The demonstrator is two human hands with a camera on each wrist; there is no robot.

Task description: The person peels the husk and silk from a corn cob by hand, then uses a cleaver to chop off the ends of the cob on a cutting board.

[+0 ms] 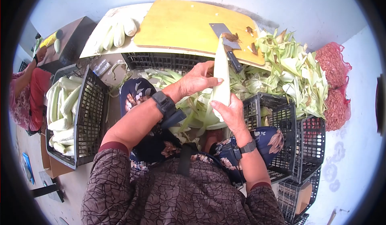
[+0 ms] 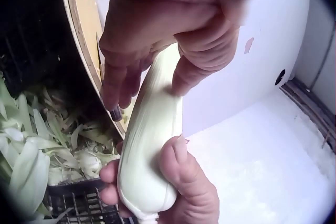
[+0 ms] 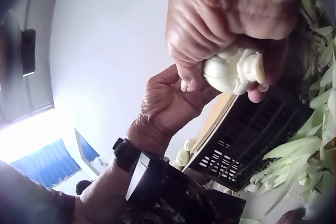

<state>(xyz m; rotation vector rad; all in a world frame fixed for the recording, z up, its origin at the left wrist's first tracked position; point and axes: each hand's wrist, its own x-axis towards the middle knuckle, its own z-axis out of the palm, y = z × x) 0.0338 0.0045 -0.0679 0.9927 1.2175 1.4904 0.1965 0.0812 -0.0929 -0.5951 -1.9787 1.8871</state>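
Note:
A pale green corn ear in its husk (image 1: 222, 70) stands nearly upright before the person, brown silk at its top. The right hand (image 1: 231, 113) grips its lower end, thumb across the front; the cut stalk end shows in the right wrist view (image 3: 254, 66). Higher up, the left hand (image 1: 198, 79) holds the ear between thumb and fingers, as the left wrist view also shows around the husk (image 2: 152, 129). Behind the ear's tip, a cleaver (image 1: 220, 30) with a dark handle lies on the yellow board (image 1: 173, 26).
Pale ears fill a black crate (image 1: 82, 124) at left, and several lie on the board's white left part. Loose husks (image 1: 297, 68) heap at right beside red mesh sacks (image 1: 335, 108). Black crates (image 1: 277, 144) stand by the right knee. Another person (image 1: 30, 88) sits far left.

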